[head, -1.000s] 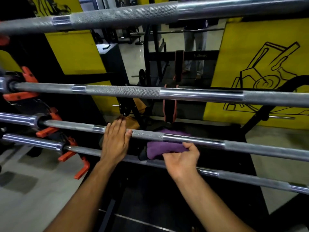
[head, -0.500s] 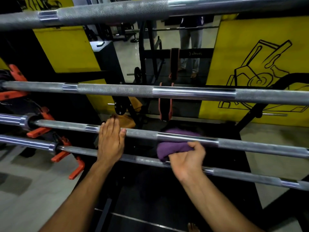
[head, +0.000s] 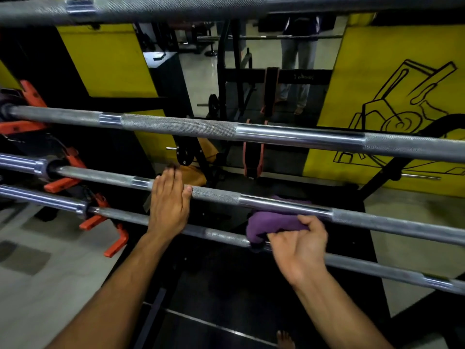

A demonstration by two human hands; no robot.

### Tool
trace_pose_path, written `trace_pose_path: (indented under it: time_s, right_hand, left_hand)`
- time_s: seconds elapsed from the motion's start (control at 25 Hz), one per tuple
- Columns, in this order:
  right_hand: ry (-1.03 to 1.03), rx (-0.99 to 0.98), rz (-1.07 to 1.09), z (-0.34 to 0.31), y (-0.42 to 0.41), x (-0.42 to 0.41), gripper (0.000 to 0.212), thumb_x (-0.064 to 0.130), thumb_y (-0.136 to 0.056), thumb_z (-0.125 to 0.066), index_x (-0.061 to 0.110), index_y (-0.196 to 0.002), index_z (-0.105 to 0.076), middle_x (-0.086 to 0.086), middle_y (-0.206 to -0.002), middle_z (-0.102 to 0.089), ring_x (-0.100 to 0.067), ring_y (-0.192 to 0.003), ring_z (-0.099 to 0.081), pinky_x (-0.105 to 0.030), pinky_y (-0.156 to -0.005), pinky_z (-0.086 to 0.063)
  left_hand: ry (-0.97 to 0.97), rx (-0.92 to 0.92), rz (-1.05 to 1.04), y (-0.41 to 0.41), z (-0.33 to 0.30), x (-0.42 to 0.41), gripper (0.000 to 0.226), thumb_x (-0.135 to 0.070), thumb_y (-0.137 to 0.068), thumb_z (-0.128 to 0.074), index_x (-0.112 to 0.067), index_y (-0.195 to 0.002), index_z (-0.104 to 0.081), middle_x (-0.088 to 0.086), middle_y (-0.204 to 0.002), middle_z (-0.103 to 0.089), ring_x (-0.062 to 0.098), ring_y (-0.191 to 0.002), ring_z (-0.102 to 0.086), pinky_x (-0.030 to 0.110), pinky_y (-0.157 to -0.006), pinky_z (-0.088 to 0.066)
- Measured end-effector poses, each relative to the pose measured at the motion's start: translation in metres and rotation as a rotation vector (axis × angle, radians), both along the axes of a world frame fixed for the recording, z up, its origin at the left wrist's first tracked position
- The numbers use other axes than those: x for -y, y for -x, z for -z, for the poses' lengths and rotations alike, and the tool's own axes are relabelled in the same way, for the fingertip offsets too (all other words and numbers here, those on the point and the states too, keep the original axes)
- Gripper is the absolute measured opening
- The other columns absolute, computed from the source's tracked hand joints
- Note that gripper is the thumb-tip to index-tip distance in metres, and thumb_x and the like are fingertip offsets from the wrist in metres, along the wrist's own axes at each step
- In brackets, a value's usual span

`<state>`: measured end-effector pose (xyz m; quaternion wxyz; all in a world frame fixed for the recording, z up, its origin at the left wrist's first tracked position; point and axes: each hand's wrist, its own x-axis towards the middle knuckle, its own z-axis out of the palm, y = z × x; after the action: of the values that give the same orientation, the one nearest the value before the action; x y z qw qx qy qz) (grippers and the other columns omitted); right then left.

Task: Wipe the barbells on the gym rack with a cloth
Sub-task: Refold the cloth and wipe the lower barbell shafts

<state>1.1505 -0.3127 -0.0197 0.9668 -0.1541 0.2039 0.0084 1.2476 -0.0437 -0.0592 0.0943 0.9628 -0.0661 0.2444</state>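
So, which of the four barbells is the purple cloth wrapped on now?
The third barbell from the top: the purple cloth hangs around it, gripped by the right hand; the left hand rests there too.

both forearms point(head: 120, 285) are bare, no sleeves, rings or watch showing.

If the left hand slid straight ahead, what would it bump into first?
Probably the orange-yellow thing just past the left hand, whose fingers point over the barbell. Depth is unclear.
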Motion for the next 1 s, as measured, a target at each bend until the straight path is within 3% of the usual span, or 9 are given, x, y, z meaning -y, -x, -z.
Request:
trace_pose_path:
  time_s: [0.12, 0.28, 0.4, 0.48, 0.6, 0.72, 0.84, 0.92, 1.0]
  right_hand:
    - [0.103, -0.025, -0.213, -0.004, -0.008, -0.046, 0.036, 0.019, -0.08, -0.042, 0.006, -0.11, -0.058, -0.015, -0.094, -0.067, -0.027, -0.091, -0.061, -0.038, -0.083, -0.047]
    - [0.249, -0.055, -0.484, -0.001, 0.005, -0.053, 0.048, 0.012, -0.08, -0.047, 0.0, -0.124, -0.061, -0.018, -0.12, -0.07, -0.031, -0.113, -0.063, -0.041, -0.093, -0.05]
    - [0.603, 0.007, -0.616, -0.004, 0.02, -0.023, 0.024, 0.013, -0.071, -0.056, 0.017, -0.087, -0.074, -0.005, -0.089, -0.074, -0.02, -0.086, -0.064, -0.036, -0.084, -0.047]
    - [0.979, 0.175, -0.752, -0.016, 0.019, -0.002, 0.009, 0.024, -0.059, -0.058, 0.02, -0.064, -0.064, 0.003, -0.071, -0.061, -0.011, -0.073, -0.052, -0.033, -0.073, -0.041]
    - [1.357, 0.515, -0.983, -0.034, 0.005, 0.015, 0.035, 0.036, -0.061, -0.056, 0.008, -0.08, -0.065, -0.001, -0.079, -0.067, -0.012, -0.076, -0.057, -0.042, -0.071, -0.046]
    - [1.395, 0.605, -0.921, -0.046, -0.006, 0.029, 0.03, 0.029, -0.079, -0.062, 0.028, -0.108, -0.07, -0.002, -0.103, -0.076, -0.015, -0.095, -0.07, -0.043, -0.089, -0.054]
    - [1.516, 0.619, -0.817, -0.044, -0.013, 0.044, 0.02, 0.029, -0.092, -0.07, 0.039, -0.107, -0.061, 0.011, -0.101, -0.073, -0.005, -0.092, -0.068, -0.036, -0.088, -0.055]
    - [1.606, 0.652, -0.964, -0.039, -0.014, 0.053, 0.034, 0.055, -0.085, -0.07, 0.046, -0.114, -0.055, 0.02, -0.109, -0.07, 0.002, -0.099, -0.066, -0.031, -0.091, -0.054]
    - [1.664, 0.675, -1.042, -0.032, -0.015, 0.061, 0.048, 0.071, -0.076, -0.068, 0.045, -0.116, -0.057, 0.019, -0.114, -0.069, 0.0, -0.103, -0.066, -0.037, -0.095, -0.053]
  left_hand:
    - [-0.01, -0.016, 0.003, -0.001, 0.003, -0.002, 0.063, -0.037, -0.104, -0.022, 0.005, -0.146, -0.042, 0.026, -0.152, -0.041, 0.036, -0.145, -0.032, 0.049, -0.123, -0.017]
    - [0.011, -0.071, 0.02, -0.001, -0.002, -0.004, 0.066, -0.044, -0.103, -0.02, 0.0, -0.141, -0.05, 0.023, -0.149, -0.046, 0.035, -0.143, -0.036, 0.049, -0.122, -0.018]
    - [0.319, -0.196, 0.142, 0.022, -0.021, 0.006, 0.063, -0.055, -0.098, -0.03, -0.017, -0.142, -0.053, 0.007, -0.151, -0.048, 0.018, -0.148, -0.03, 0.043, -0.124, -0.015]
    - [0.588, -0.309, 0.352, 0.057, -0.036, 0.029, 0.055, -0.053, -0.097, -0.041, -0.023, -0.141, -0.055, -0.004, -0.147, -0.052, 0.005, -0.144, -0.036, 0.038, -0.121, -0.027]
    - [0.858, -0.564, 0.59, 0.105, -0.049, 0.065, 0.059, -0.056, -0.093, -0.056, -0.021, -0.14, -0.054, -0.005, -0.136, -0.062, 0.011, -0.131, -0.054, 0.035, -0.11, -0.043]
    - [1.071, -0.733, 0.619, 0.126, -0.055, 0.078, 0.054, -0.054, -0.086, -0.071, -0.027, -0.132, -0.061, 0.0, -0.125, -0.068, 0.016, -0.116, -0.063, 0.032, -0.099, -0.05]
    - [1.078, -0.711, 0.517, 0.129, -0.055, 0.083, 0.031, -0.026, -0.094, -0.07, -0.02, -0.124, -0.065, 0.004, -0.114, -0.071, 0.02, -0.106, -0.067, 0.035, -0.093, -0.053]
    - [1.204, -0.649, 0.445, 0.129, -0.056, 0.083, 0.022, -0.022, -0.099, -0.063, -0.011, -0.118, -0.064, 0.007, -0.107, -0.067, 0.022, -0.099, -0.063, 0.039, -0.09, -0.049]
    - [1.356, -0.629, 0.374, 0.131, -0.061, 0.081, 0.023, -0.022, -0.1, -0.06, -0.008, -0.118, -0.063, 0.008, -0.105, -0.064, 0.022, -0.1, -0.059, 0.041, -0.091, -0.047]
